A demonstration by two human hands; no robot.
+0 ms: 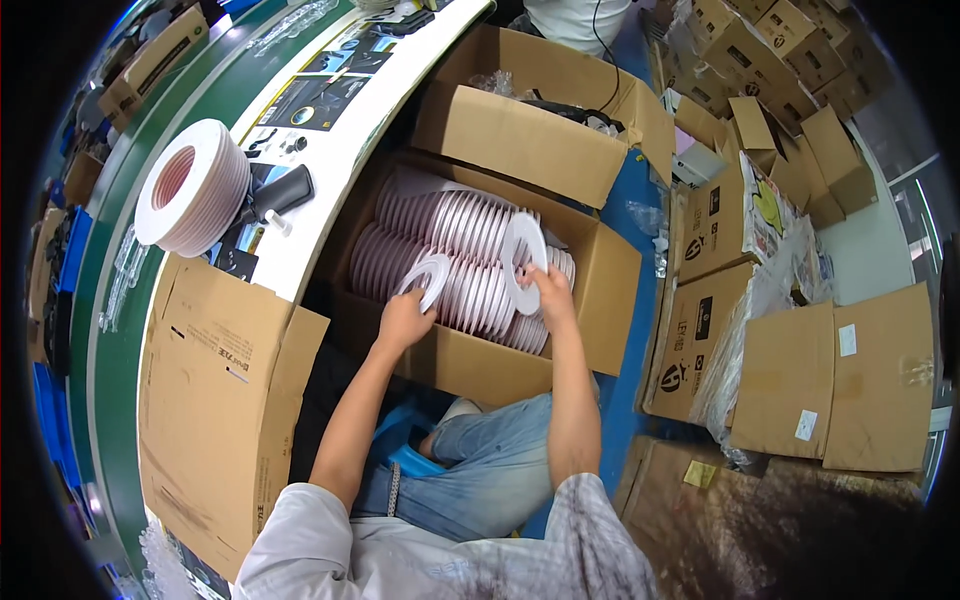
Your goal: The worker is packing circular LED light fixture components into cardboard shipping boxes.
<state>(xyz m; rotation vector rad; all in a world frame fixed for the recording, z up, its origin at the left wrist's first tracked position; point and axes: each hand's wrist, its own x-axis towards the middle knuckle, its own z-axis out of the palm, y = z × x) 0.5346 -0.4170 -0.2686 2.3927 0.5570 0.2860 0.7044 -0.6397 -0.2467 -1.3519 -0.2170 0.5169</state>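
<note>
An open cardboard box in front of me is packed with rows of thin white rings standing on edge. My left hand is closed on the near edge of a white ring, tilted over the left part of the rows. Whether it holds one ring or more I cannot tell. My right hand pinches the side of another white ring, held nearly upright above the right part of the rows. Both rings overlap the packed ones in view, so any contact with them is unclear.
On the white table at left stand a stack of white rings and a black device. A flattened cardboard sheet covers its near end. Another open box lies beyond mine. Stacked cartons line the right.
</note>
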